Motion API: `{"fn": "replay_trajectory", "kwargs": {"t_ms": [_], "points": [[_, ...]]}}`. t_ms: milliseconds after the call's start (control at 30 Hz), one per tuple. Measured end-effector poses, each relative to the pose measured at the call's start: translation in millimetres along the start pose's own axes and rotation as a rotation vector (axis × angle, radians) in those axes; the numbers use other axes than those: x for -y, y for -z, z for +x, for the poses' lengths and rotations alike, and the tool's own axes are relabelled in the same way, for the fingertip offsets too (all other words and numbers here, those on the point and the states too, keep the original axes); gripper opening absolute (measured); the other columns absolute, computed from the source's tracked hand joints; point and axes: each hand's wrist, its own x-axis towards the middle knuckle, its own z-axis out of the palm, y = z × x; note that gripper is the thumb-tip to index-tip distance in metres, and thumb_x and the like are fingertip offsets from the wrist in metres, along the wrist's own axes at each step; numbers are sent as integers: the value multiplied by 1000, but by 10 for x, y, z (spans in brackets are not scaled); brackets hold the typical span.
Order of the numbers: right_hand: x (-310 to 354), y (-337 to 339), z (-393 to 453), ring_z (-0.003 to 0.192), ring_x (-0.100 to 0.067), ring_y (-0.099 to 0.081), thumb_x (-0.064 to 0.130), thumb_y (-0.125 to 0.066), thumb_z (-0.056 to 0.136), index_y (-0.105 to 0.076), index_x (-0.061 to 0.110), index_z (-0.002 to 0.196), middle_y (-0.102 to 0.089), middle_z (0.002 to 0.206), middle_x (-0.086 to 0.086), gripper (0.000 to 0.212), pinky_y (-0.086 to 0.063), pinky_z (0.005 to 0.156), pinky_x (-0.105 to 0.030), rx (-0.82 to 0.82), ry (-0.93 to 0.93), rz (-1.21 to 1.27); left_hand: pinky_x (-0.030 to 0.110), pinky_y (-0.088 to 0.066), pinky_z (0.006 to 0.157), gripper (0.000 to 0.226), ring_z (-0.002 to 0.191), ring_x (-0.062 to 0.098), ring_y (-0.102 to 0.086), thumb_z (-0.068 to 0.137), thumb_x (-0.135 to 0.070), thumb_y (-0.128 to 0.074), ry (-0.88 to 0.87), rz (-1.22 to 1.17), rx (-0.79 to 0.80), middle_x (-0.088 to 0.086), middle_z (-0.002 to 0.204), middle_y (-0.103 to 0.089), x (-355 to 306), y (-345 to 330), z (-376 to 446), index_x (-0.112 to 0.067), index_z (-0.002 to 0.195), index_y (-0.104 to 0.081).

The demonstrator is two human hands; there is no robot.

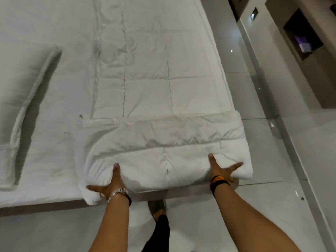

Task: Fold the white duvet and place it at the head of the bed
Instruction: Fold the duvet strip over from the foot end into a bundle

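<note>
The white duvet [160, 91] lies lengthwise along the right side of the bed [45, 142]. Its near end is turned over into a thick fold [163, 160] at the bed's near edge. My left hand [111, 184] grips the left side of that fold, thumb on top and fingers spread under the edge. My right hand [221, 170] holds the right side the same way, thumb pressed on top, fingers splayed against the fold's corner. The far end of the duvet runs out of the top of the view.
A long white pillow edge [31, 113] lies on the left part of the bed. Glossy tiled floor [254, 142] runs along the bed's right side, with a wall unit and a dark niche [301, 35] beyond. My foot [157, 209] stands close to the bed's near edge.
</note>
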Motion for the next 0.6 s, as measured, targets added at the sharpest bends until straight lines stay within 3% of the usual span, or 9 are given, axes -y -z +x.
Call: {"fn": "replay_trajectory", "kwargs": {"t_ms": [100, 167, 267, 433, 600], "points": [[-16, -60, 154, 144, -44, -39, 38, -98, 66, -3, 51, 162, -12, 166, -29, 136, -36, 113, -53, -14, 75, 161, 42, -31, 116, 134, 146, 25, -37, 60, -46, -97, -44, -166, 58, 2, 168, -22, 37, -47, 44, -38, 163, -12], [-39, -30, 206, 137, -38, -47, 26, -99, 65, -17, 45, 161, -32, 160, -23, 127, -40, 106, -42, -11, 156, 231, 30, -35, 108, 124, 137, 22, -46, 61, -30, -99, -142, -223, 62, 0, 160, -37, 53, 2, 15, -30, 160, -24], [-207, 197, 139, 129, -35, -54, 22, -98, 66, -29, 39, 158, -50, 149, -11, 116, -39, 97, -32, 47, 240, 242, 26, -38, 102, 107, 127, 24, -56, 64, -12, -97, -276, -208, 46, 2, 147, -53, 200, 293, -79, -21, 154, -40], [-846, 810, -59, 126, -36, -56, 22, -98, 66, -33, 40, 156, -53, 146, -13, 112, -42, 97, -37, 79, 237, 203, 33, -40, 97, 107, 116, 27, -56, 69, -8, -92, -214, -211, 46, 2, 143, -52, 837, 1043, -410, -33, 156, -34], [-1183, 1222, -363, 125, -40, -56, 22, -98, 68, -28, 40, 158, -51, 147, -20, 116, -45, 95, -41, 92, 215, 158, 43, -42, 102, 112, 128, 38, -53, 71, -12, -91, -157, -141, 29, 16, 154, -41, 989, 1565, -674, -39, 157, -24]]}}
